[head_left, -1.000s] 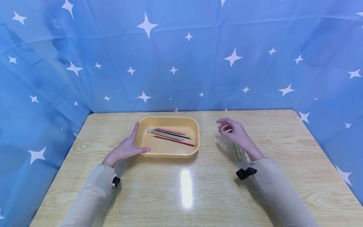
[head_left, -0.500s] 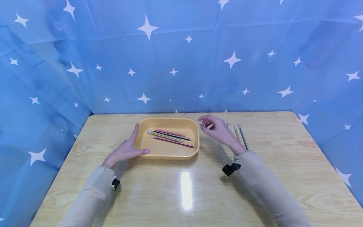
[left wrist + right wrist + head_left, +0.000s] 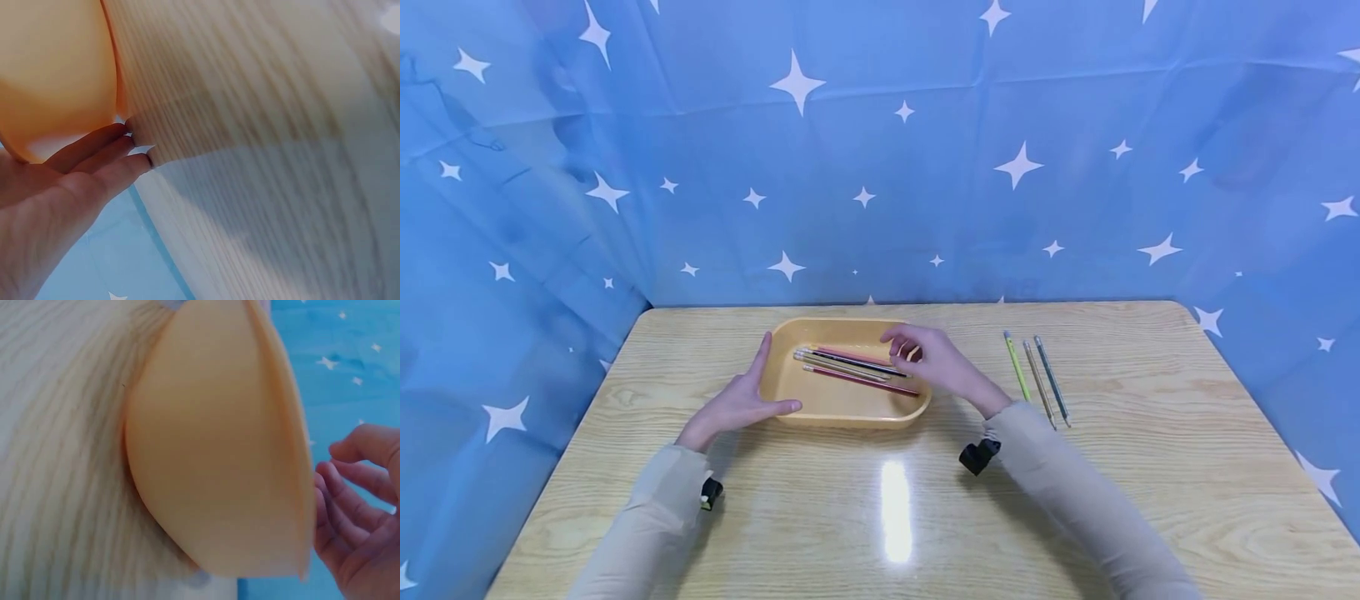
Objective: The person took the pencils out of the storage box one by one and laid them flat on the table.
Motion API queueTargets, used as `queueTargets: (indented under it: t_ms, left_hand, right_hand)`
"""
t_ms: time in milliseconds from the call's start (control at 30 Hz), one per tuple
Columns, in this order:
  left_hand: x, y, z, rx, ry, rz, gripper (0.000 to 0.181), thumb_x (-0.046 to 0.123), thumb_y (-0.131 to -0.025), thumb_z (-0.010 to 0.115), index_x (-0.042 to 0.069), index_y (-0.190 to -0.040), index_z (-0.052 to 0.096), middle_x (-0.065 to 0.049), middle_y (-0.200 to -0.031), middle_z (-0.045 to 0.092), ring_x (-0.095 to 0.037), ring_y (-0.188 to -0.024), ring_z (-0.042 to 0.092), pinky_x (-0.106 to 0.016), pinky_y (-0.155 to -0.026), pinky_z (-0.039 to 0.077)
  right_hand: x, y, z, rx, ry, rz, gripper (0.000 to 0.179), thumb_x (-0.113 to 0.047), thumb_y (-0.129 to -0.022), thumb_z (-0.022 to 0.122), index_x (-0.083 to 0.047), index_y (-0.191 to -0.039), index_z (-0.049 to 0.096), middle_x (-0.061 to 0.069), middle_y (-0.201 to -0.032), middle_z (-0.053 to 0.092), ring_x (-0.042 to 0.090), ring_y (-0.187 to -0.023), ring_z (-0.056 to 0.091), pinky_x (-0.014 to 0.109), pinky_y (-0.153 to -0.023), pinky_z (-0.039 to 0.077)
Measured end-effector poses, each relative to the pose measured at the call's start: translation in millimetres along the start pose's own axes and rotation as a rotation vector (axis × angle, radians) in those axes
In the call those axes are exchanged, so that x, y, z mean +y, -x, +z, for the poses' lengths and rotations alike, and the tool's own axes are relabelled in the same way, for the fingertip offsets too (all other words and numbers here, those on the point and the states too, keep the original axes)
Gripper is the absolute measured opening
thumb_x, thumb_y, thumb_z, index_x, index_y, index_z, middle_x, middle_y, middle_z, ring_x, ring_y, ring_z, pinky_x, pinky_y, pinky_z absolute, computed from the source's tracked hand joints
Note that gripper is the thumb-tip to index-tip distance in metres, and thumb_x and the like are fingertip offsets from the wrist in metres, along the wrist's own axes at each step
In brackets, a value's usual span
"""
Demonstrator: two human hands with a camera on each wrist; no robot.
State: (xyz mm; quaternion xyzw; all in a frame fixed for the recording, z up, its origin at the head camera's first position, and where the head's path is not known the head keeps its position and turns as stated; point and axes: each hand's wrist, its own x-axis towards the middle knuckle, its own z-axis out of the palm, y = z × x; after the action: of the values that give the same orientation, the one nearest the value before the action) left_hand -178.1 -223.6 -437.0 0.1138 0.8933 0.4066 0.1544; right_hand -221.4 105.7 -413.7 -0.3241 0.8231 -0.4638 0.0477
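Note:
A yellow-orange plastic tray [image 3: 850, 421] stands on the table with several pencils [image 3: 857, 365] lying in it, among them dark red, black, tan and pink ones. My left hand [image 3: 741, 404] is at the tray's left end, its fingers straight along the outer wall and the thumb over the near rim; in the left wrist view the fingers [image 3: 94, 147] lie against the wall. Over the tray's right end hovers my right hand [image 3: 936, 362], fingers loosely bent, nothing visible between them. In the right wrist view this hand [image 3: 362, 506] is beside the tray rim.
Right of the tray three pencils lie side by side on the wood-grain table [image 3: 1150, 433]: a green one [image 3: 1017, 365], a brownish one [image 3: 1040, 385] and a blue-grey one [image 3: 1052, 381]. Behind the table hangs a blue cloth [image 3: 880, 150] with white stars.
My right hand has moved left from near the loose pencils to above the tray's right end, uncovering those three pencils. My left hand and the tray keep their places.

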Motion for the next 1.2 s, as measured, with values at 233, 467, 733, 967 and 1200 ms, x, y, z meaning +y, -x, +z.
queueTargets:
  t_ms: [233,467,733,967,1200]
  left_hand:
    - [0.1,0.9,-0.6,0.002,0.008,0.011,0.124,0.043,-0.080,0.078,0.009,-0.152,-0.017,-0.038,-0.146,0.026,-0.047,-0.125,0.043,-0.056,-0.102,0.035]
    - [0.8,0.7,0.0,0.000,0.016,0.019,0.124,0.042,-0.080,0.078,0.008,-0.152,-0.017,-0.037,-0.147,0.023,-0.047,-0.127,0.041,-0.056,-0.102,0.034]
    - [1.8,1.3,-0.4,0.006,0.005,0.009,0.124,0.043,-0.080,0.078,0.009,-0.153,-0.015,-0.037,-0.147,0.023,-0.048,-0.126,0.041,-0.056,-0.102,0.035]
    - [1.8,0.8,-0.2,0.007,-0.007,0.002,0.124,0.044,-0.079,0.078,0.010,-0.153,-0.016,-0.038,-0.147,0.023,-0.049,-0.126,0.040,-0.057,-0.102,0.034]
    - [0.6,0.2,-0.1,0.008,-0.012,-0.001,0.123,0.044,-0.079,0.078,0.009,-0.153,-0.015,-0.038,-0.147,0.023,-0.049,-0.126,0.041,-0.057,-0.102,0.035]
  right_hand:
    - [1.3,-7.2,17.0,-0.087,0.033,-0.043,0.025,0.002,-0.087,0.061,0.006,-0.112,0.062,0.005,-0.089,0.063,0.017,-0.079,0.061,0.030,-0.067,0.053]
    - [1.1,-14.1,29.4,-0.097,0.066,-0.065,0.020,0.001,-0.088,0.063,0.003,-0.108,0.065,0.004,-0.087,0.065,0.015,-0.077,0.062,0.026,-0.068,0.052]
    - [-2.6,-23.0,36.9,-0.098,0.129,-0.038,0.021,-0.002,-0.088,0.063,0.001,-0.108,0.067,0.002,-0.087,0.066,0.015,-0.079,0.063,0.025,-0.071,0.051]
    - [-0.1,-30.6,43.4,-0.135,0.158,0.025,0.022,-0.003,-0.086,0.065,-0.001,-0.109,0.067,0.001,-0.088,0.067,0.011,-0.077,0.061,0.024,-0.070,0.049]
    - [0.7,-35.2,49.6,-0.185,0.250,0.097,0.029,-0.003,-0.084,0.069,-0.004,-0.113,0.066,-0.001,-0.090,0.068,0.011,-0.081,0.062,0.025,-0.075,0.050]
